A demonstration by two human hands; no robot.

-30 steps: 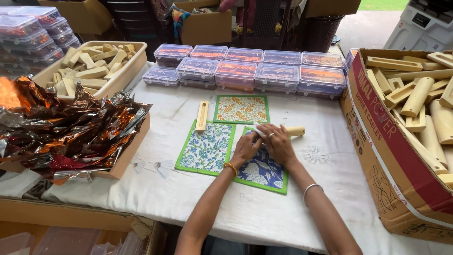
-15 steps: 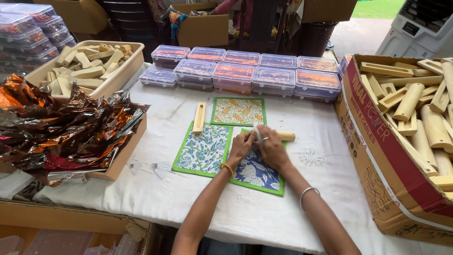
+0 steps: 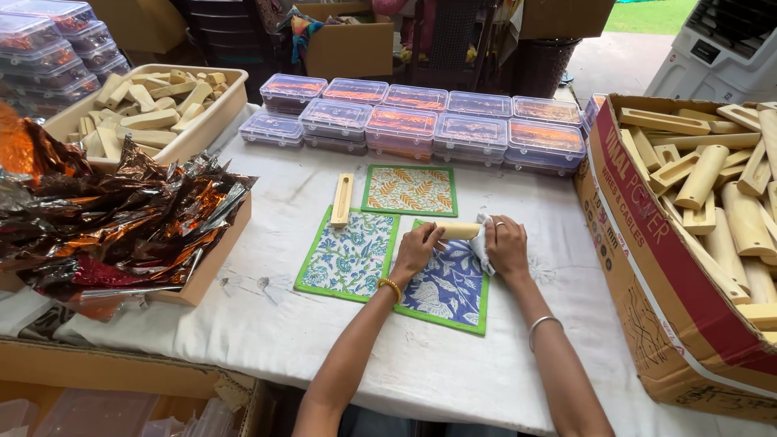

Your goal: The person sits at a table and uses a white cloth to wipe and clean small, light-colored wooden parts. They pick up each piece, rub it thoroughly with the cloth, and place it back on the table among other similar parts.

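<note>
A wooden roller lies across the top edge of a blue-patterned cloth mat on the surface. A slotted wooden piece and an orange leaf-print mat sit just beyond. Since half a second ago the roller has barely shifted. The left hand grips its left end; the right hand presses a white cloth against its right end.

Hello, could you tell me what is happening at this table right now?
A person is working at a white cloth-covered table. The left hand and right hand together hold a short pale wooden roller, with a bit of white cloth at the right hand, over a blue floral mat with green border. A slotted wooden stick lies nearby. Clear lidded plastic boxes line the far edge, and a cardboard carton of wooden pieces stands at right.
</note>
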